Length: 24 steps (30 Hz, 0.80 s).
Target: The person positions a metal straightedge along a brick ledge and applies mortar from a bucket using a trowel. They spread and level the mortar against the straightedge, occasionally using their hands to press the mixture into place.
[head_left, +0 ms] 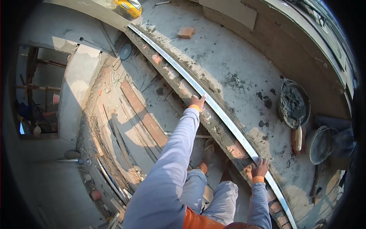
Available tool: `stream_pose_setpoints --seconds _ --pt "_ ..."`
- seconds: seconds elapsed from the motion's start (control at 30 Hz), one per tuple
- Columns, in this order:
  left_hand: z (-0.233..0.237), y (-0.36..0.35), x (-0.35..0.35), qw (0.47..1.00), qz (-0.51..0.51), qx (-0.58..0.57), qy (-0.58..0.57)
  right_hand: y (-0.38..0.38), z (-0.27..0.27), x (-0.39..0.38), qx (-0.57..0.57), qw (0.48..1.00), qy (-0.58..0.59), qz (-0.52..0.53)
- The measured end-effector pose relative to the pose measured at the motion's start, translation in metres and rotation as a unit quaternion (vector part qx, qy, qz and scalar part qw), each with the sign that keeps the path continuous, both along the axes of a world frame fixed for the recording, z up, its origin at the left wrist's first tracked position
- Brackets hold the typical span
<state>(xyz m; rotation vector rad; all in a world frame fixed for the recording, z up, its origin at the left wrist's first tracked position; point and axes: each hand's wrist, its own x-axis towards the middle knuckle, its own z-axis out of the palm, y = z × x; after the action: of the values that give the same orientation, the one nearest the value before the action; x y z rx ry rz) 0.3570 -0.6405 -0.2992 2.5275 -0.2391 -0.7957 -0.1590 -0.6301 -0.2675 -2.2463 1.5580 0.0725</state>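
A long silvery metal straightedge (233, 129) lies along the top of a low, curved-looking brick wall (238, 150) with patchy grey mortar on it. My left hand (197, 101) is closed at the bar's near edge, about midway along it. Farther down the bar, toward the lower right, my right hand (260, 168) grips it with fingers over the top. Part of the fingers of each hand is hidden by the hand itself. Both wrists show orange cuffs.
On the grey floor beyond stands a pan (282, 108) of wet mortar, a trowel handle (299, 138) jutting from it. A bucket (321, 143) is beside it. A broken brick (186, 32) and yellow bag (129, 7) lie farther off. Planks (143, 112) cover the ground left of my legs.
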Motion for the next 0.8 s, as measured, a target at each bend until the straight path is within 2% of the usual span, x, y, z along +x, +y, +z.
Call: stream_pose_setpoints --seconds 0.07,0.13,0.17,0.2,0.27,0.37,0.47,0.6,0.67,0.73,0.8 --pt "0.002 -0.014 0.002 1.000 0.019 0.021 -0.012 0.003 -0.009 0.000 -0.008 1.000 0.000 0.012" --pt "0.007 -0.019 0.005 0.994 0.070 -0.019 0.085 0.004 -0.014 -0.002 -0.026 1.000 0.002 0.006" --pt "0.010 -0.021 0.007 0.993 0.045 -0.013 0.106 0.002 -0.016 -0.001 -0.015 1.000 0.013 0.002" --pt "-0.002 -0.022 0.011 0.994 0.042 -0.013 0.104 0.000 -0.018 0.000 -0.016 1.000 0.012 -0.001" --pt "-0.042 -0.014 0.017 0.999 0.025 -0.044 0.003 -0.002 -0.021 -0.002 -0.009 0.999 0.047 0.014" --pt "-0.065 -0.014 0.027 1.000 0.002 -0.020 -0.006 -0.003 -0.021 -0.002 -0.008 0.998 0.052 0.021" --pt "-0.066 -0.019 0.022 1.000 0.001 -0.001 -0.026 -0.001 -0.022 -0.003 0.001 0.998 0.058 0.019" --pt "-0.019 -0.029 0.003 0.997 -0.011 0.024 -0.069 -0.001 -0.022 -0.010 -0.017 0.998 0.048 0.026" --pt "-0.009 -0.030 0.001 0.999 -0.008 0.001 -0.045 0.000 -0.022 -0.013 -0.021 0.998 0.047 0.022" --pt "-0.012 -0.028 0.002 1.000 -0.005 -0.021 -0.022 0.000 -0.021 -0.012 -0.025 0.999 0.044 0.018" --pt "-0.017 -0.029 0.002 0.999 -0.012 -0.020 -0.049 0.001 -0.021 -0.011 -0.041 0.997 0.057 0.013"
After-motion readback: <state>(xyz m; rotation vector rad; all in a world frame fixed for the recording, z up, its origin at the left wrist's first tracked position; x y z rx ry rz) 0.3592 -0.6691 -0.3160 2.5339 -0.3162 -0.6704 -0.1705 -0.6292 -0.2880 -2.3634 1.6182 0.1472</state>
